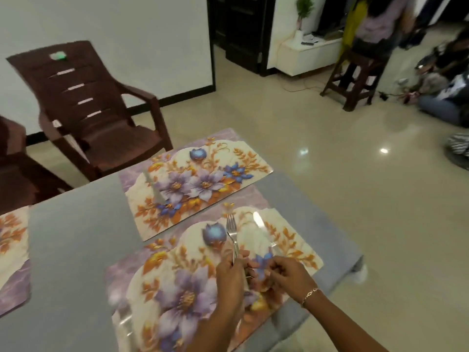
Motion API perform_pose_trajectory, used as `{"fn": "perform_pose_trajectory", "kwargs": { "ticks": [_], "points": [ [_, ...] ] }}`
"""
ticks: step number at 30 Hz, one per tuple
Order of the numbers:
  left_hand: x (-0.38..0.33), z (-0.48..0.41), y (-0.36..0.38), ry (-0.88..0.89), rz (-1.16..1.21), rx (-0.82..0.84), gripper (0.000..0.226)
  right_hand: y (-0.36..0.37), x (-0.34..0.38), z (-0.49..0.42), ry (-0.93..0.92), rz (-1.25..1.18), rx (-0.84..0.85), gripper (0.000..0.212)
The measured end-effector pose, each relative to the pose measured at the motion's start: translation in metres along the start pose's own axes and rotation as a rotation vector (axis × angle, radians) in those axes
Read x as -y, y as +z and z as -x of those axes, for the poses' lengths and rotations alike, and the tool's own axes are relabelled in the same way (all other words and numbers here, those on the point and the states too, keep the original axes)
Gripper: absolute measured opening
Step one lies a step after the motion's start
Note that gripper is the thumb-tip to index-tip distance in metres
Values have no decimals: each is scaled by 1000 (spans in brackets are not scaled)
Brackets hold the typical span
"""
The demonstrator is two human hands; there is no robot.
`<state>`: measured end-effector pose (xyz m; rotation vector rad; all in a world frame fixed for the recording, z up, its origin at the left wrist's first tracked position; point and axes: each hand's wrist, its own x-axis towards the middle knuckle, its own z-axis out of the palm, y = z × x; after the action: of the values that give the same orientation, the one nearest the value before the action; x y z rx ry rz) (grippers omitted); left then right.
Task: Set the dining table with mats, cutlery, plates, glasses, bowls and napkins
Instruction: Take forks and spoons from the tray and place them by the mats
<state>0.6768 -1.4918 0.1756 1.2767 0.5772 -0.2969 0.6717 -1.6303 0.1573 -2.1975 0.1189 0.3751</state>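
Head view looks down on a grey counter (76, 250) that carries three floral mats. The near mat (177, 288) lies at the counter's right end, the far mat (198, 179) sits just beyond it with their long edges nearly touching, and a third mat (12, 250) is cut off by the left edge of the picture. A brown chair (96, 110) stands behind the far mat, well apart from the hands.

Both forearms reach in from the bottom of the picture and meet over the right half of the near mat. The left grip (229, 278) is turned back-of-hand to the camera, its fingers wrapped round the handle of a fork (233, 235). The fork rises out of the top of this grip, tines pointing away from the person and slightly left, above the mat's pale middle and just right of its blue bud. Whether the tines touch the mat cannot be told.

The right grip (284, 273) sits just beside the left, knuckles up, fingers curled inward toward the fork's lower end. Blur hides the fingertips, so I cannot tell whether this grip is pinching anything. A thin bracelet (309, 293) circles the right wrist.

A bright glint lies on the near mat to the right of the fork, and a grey streak lies on the far mat's left part. Both are too blurred to name.
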Motion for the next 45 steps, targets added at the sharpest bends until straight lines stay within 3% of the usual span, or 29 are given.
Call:
{"fn": "perform_pose_trajectory", "kwargs": {
  "ticks": [7,14,26,30,35,45],
  "points": [
    [16,0,186,35,-55,132,16,-167,-81,-12,58,-183,-95,23],
    [16,-20,333,64,-117,201,16,-302,-141,-39,84,-153,-142,20],
    [-35,-184,493,30,72,61,17,-447,-165,-237,41,-31,14,21],
    [-74,-241,532,26,136,23,17,-486,-150,-315,2,33,102,21],
    [-122,-292,544,55,179,-60,17,-498,-120,-409,-34,-157,104,16],
    [-227,-438,526,147,365,-293,15,-454,-16,-610,-147,-350,463,20]
  ]
}}
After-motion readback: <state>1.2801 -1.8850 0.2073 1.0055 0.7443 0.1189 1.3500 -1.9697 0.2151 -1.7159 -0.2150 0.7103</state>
